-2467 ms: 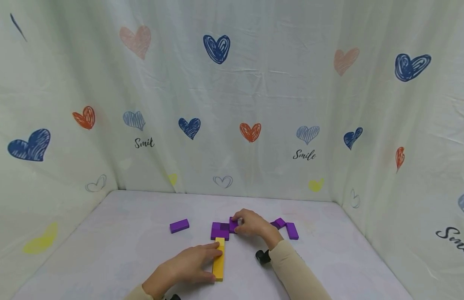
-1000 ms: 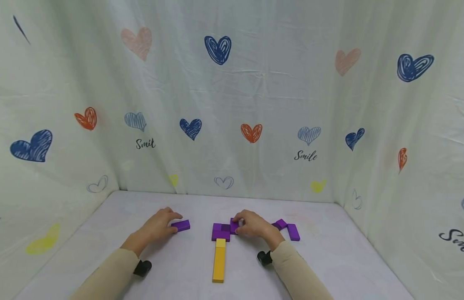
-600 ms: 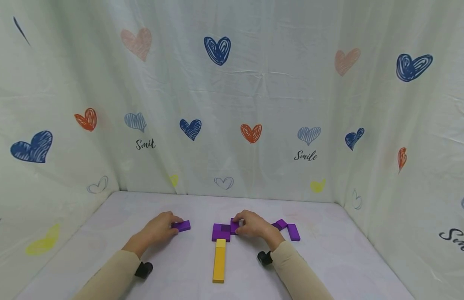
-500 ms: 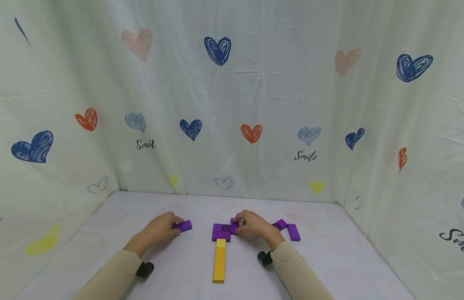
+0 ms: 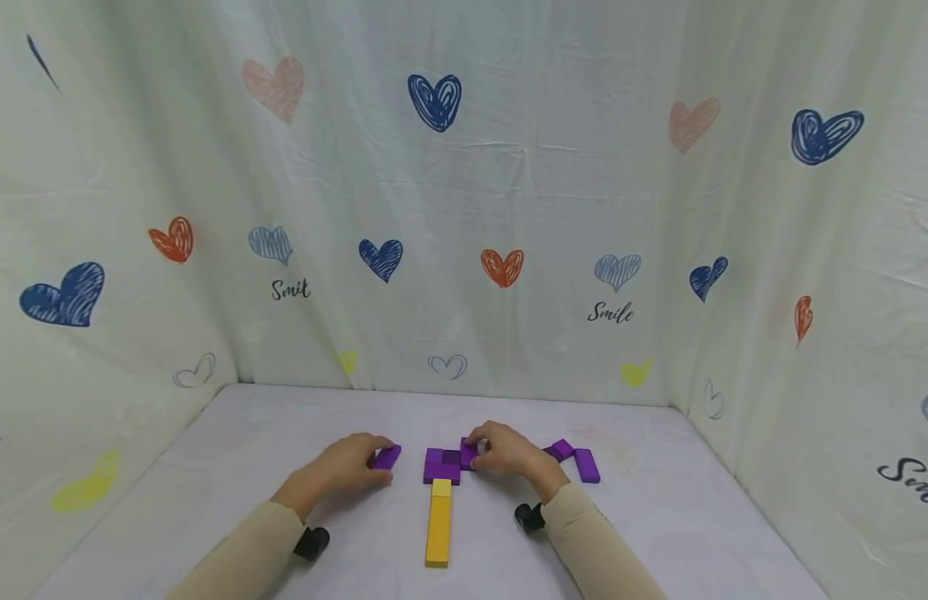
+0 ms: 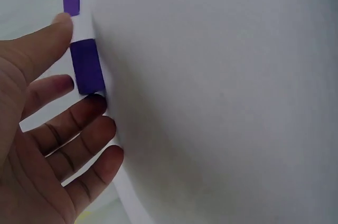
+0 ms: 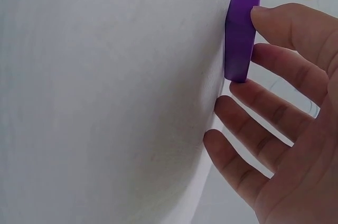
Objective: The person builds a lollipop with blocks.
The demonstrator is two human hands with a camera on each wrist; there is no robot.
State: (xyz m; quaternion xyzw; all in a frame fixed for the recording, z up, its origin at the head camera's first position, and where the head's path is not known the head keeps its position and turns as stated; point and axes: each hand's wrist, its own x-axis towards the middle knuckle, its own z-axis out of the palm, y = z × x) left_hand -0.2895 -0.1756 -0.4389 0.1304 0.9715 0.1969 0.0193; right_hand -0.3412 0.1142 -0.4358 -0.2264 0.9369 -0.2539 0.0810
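Note:
My left hand (image 5: 342, 468) holds a purple block (image 5: 387, 457) flat on the table, left of the centre group. In the left wrist view the thumb is near one end of this block (image 6: 88, 68) and fingertips meet the other end. My right hand (image 5: 509, 450) pinches another purple block (image 5: 468, 454) standing lengthwise at the right side of the group. The right wrist view has the thumb on that block's (image 7: 240, 34) upper face, a finger at its end. Purple blocks (image 5: 441, 477) lie joined in the centre, with a dark square among them. Yellow blocks (image 5: 437, 527) extend from them toward me.
Right of my right hand lie a small tilted purple block (image 5: 561, 448) and a longer purple block (image 5: 587, 465), close together. The white table (image 5: 659, 517) ends at a curtain (image 5: 554, 333) printed with hearts. Black wrist cameras (image 5: 312, 543) sit under both sleeves.
My left hand left the yellow blocks, took hold of the far-left purple block, and has slid it rightward toward the centre group, turning it somewhat. My right hand stays on its block.

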